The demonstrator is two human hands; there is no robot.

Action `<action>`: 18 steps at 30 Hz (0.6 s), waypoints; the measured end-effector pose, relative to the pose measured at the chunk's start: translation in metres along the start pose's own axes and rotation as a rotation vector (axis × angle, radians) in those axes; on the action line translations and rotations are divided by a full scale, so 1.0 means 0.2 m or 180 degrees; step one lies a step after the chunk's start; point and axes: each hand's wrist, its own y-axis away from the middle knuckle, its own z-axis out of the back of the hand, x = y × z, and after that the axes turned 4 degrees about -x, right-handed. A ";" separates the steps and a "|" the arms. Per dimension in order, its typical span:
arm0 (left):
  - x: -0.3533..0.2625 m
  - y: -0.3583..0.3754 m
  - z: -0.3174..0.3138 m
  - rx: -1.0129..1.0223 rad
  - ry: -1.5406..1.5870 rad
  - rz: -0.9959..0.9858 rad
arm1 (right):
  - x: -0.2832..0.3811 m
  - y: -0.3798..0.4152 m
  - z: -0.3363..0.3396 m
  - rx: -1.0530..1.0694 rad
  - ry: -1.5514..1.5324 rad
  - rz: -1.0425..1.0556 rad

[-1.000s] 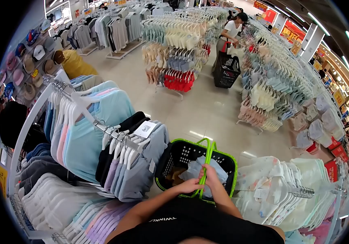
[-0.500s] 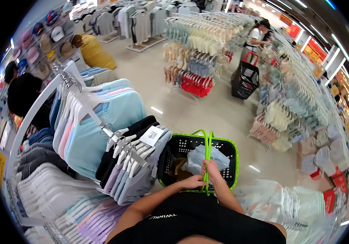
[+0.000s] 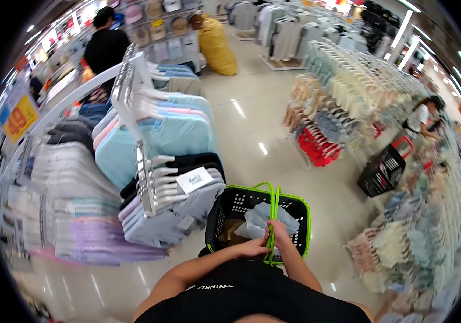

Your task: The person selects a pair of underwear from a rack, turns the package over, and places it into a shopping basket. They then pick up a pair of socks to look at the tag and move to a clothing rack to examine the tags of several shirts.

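A black basket with a bright green rim (image 3: 307,226) hangs in front of my body, its two green handles raised together. My right hand (image 3: 279,235) is wrapped round the handles. Just left of it, my left hand (image 3: 253,247) touches the handles low down, its fingers pressed together at them. Inside the basket lie a pale blue-grey cloth or bag (image 3: 260,219) and something brown (image 3: 231,230).
On the left stands a white rack (image 3: 128,110) with light blue shirts (image 3: 176,132) and grey shirts (image 3: 179,202). Small garments hang on racks (image 3: 343,81) ahead right. A person (image 3: 421,116) stands near a black cart (image 3: 382,169); another person (image 3: 107,48) is at back left.
The view has turned left and moved forward, so the racks, the cart and the yellow sack appear farther right. Both hands keep their places at the basket handles.
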 end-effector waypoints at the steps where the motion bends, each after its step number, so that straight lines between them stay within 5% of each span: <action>1: 0.03 -0.05 -0.01 -0.0069 0.0043 0.0082 | 0.03 -0.04 0.02 0.0099 0.0079 -0.0103; 13: 0.01 -0.12 -0.16 -0.1737 0.1137 0.0099 | 0.25 -0.33 0.02 0.0814 0.0732 -0.0525; 18: -0.06 0.08 -0.09 -0.3054 0.1877 -0.0562 | 0.30 -0.48 0.01 0.0865 0.0770 -0.0799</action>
